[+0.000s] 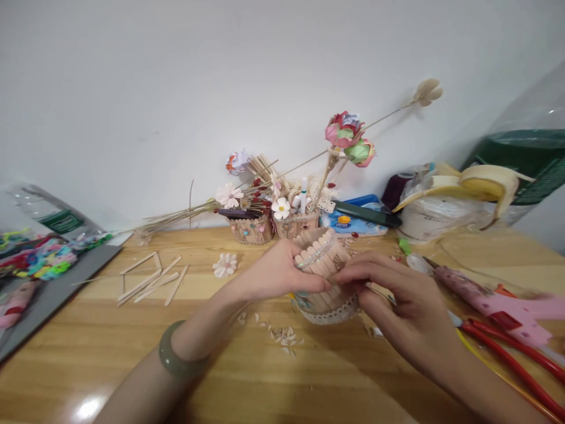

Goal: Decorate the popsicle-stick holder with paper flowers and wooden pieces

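Note:
A cup made of wooden craft sticks (329, 301) is tilted above the table, with glittery trim near its rim and white lace round its base. My left hand (278, 271) is closed round its left side, thumb across the front. At the cup's right side my right hand (397, 294) is pinched, fingertips against the sticks. Whatever lies between those fingertips is too small or hidden to make out. Small wood chips (285, 337) lie on the table below the cup. To the left are a white fabric-like flower (225, 265) and several loose craft sticks (152, 281).
Two decorated stick pots (251, 228) with flowers and pens stand by the wall. At right lie a pink glue gun (494, 300) and red-handled pliers or scissors (516, 353). A banana peel (477, 182) rests on a tub behind them. A grey board (66, 294) holds colourful pieces at left.

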`<state>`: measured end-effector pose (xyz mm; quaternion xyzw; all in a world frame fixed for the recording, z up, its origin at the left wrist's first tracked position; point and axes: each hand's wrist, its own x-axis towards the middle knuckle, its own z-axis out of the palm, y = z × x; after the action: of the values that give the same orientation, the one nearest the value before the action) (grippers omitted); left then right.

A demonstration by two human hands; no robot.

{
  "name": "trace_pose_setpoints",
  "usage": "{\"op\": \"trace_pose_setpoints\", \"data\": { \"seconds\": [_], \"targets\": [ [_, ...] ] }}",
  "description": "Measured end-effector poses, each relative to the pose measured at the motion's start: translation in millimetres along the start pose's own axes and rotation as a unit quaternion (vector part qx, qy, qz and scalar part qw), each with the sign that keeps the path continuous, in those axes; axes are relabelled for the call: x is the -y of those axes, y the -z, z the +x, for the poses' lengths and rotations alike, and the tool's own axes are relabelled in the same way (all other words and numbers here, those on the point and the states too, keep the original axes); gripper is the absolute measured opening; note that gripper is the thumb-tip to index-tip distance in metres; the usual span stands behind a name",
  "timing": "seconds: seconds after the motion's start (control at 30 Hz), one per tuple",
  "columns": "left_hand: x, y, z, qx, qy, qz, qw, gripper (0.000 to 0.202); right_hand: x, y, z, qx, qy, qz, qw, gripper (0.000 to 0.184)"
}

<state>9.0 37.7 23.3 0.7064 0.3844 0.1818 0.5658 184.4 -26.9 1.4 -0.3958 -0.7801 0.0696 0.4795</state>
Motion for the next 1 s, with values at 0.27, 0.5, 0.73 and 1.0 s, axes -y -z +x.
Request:
{"op": "trace_pose_setpoints", "data": {
  "seconds": [0.27, 0.5, 0.73, 1.0],
  "targets": [
    [-2, 4.4, 1, 0.031, -0.041, 0.006, 0.999, 0.017, 1, -5, -1, 0.013, 0.003, -0.023, 1.000, 0.018],
    [4, 13.4, 1, 0.076, -0.026, 0.045, 0.996, 0.029, -3, -6, -2, 0.019, 0.027, -0.057, 0.998, 0.015],
    [6, 16.5, 2, 0.059, -0.022, 0.041, 0.997, 0.013, -5, -6, -1, 0.031, 0.030, -0.041, 0.998, 0.016],
    [7, 18.0, 3, 0.078, -0.037, 0.017, 0.996, 0.013, -6, -8, 1, 0.018, 0.036, -0.057, 0.998, 0.014]
  ]
}}
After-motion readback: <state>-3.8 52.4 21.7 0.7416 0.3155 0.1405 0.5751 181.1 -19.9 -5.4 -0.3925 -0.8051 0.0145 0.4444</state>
